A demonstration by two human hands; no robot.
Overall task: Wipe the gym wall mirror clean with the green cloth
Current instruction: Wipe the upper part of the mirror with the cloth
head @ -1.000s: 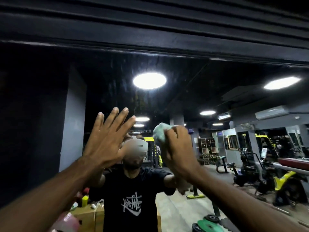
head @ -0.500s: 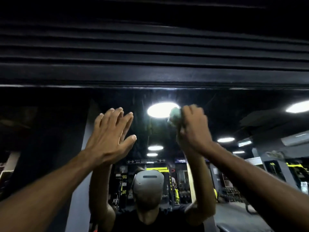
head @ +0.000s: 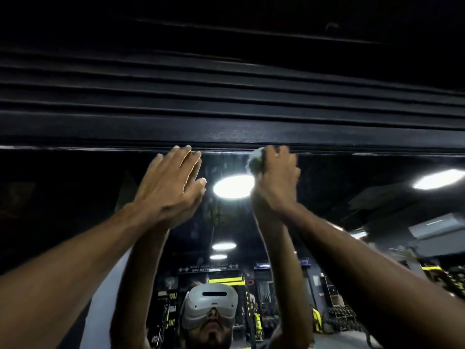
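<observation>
Right hand (head: pixel 274 177) is fisted round the cloth (head: pixel 254 162), up at the very top edge of the mirror (head: pixel 75 197), just under the black trim (head: pixel 226 132). Left hand (head: pixel 171 187) is flat, fingers straight and together, holding nothing. It's beside the right one and looks to be braced on the glass.

Risks from here:
- The cloth is wadded into a small ball with only a lump showing past my thumb side. The contact patch is tiny, so I'd likely get streaks and miss a strip along the top edge.
- My knuckles are nearly touching the trim. If I sweep sideways at this height, the cloth or my fingers could snag the lip.
- If the left palm really is on the glass, it leaves prints that I'll have to re-wipe.
- Both arms are stretched overhead. Pressure is weak and balance poor, so the hand could skid.
- Glare from the reflected light (head: pixel 234 186) sits between my hands and hides smears there.

Orientation:
- The cloth has no real long axis while it's balled up. The exposed lump points up and left, towards the top edge.
- The mirror stands upright facing me. Its long axis, going by the top edge, runs left-right across the view. Its ends are out of frame.
</observation>
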